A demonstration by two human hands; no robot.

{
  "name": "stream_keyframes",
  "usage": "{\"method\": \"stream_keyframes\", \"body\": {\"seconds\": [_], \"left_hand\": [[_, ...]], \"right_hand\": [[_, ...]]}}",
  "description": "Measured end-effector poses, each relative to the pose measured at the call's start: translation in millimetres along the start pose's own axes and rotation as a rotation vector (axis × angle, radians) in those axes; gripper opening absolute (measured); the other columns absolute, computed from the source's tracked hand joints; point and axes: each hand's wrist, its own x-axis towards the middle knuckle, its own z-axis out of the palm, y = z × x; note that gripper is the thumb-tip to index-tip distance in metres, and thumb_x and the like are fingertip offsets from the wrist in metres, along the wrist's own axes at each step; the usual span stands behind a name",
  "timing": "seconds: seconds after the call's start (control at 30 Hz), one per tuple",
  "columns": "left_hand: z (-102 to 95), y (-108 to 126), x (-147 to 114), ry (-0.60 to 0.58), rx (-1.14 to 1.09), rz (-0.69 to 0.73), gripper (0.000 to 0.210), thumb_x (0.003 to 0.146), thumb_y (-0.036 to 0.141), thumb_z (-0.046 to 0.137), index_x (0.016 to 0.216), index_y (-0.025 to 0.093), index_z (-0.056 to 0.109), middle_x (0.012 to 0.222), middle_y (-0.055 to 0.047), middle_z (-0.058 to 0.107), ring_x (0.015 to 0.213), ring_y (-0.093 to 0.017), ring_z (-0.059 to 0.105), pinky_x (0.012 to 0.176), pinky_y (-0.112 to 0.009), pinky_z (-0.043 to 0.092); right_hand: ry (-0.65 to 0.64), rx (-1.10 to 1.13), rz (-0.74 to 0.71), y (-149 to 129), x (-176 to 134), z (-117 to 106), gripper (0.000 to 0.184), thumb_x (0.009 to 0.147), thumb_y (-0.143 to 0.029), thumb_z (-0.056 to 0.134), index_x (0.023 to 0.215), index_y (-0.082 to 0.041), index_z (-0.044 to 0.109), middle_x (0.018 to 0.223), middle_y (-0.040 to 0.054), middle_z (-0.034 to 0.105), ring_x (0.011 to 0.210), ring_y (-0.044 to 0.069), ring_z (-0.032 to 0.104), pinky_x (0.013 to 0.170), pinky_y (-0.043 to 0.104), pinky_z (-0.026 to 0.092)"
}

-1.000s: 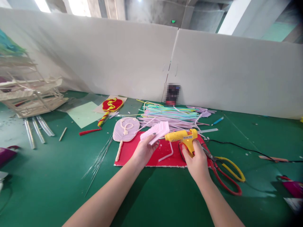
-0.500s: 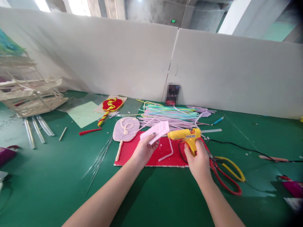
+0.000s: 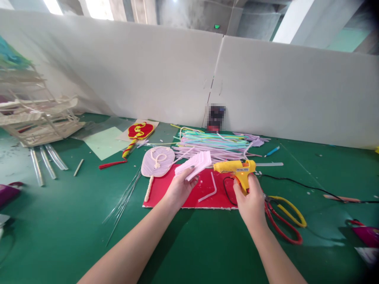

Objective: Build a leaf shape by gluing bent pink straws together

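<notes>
left hand (image 3: 181, 191) clamped on the layered lilac piece (image 3: 197, 162) above the red board (image 3: 162, 191); right hand (image 3: 251, 199) clamped on the glue gun (image 3: 244, 172), right of it; layering appears partly done; bent strip (image 3: 212, 192) lies unattached.

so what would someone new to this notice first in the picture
Probably the bright yellow glue gun in the right hand, pointing toward the pink bundle in the left hand, over a red board. Next might come the red and yellow fan lying farther back on the left, and the pile of pastel strips in front of the white partition.
</notes>
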Motion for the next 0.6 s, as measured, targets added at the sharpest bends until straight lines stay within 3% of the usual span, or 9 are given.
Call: {"method": "stream_keyframes", "body": {"seconds": [0.6], "left_hand": [[1.8,1.5,-2.3,0.018,0.012,-0.001,0.011,0.067,0.009,0.07,0.076,0.011,0.063,0.066,-0.002,0.066,0.05,-0.007,0.057,0.05,-0.017,0.05]], "right_hand": [[0.037,-0.048,0.001,-0.2,3.5,-4.8,0.025,0.086,-0.029,0.049,0.106,-0.017,0.055,0.088,0.0109,0.059,0.084,0.025,0.059,0.07,0.035,0.05]]}}
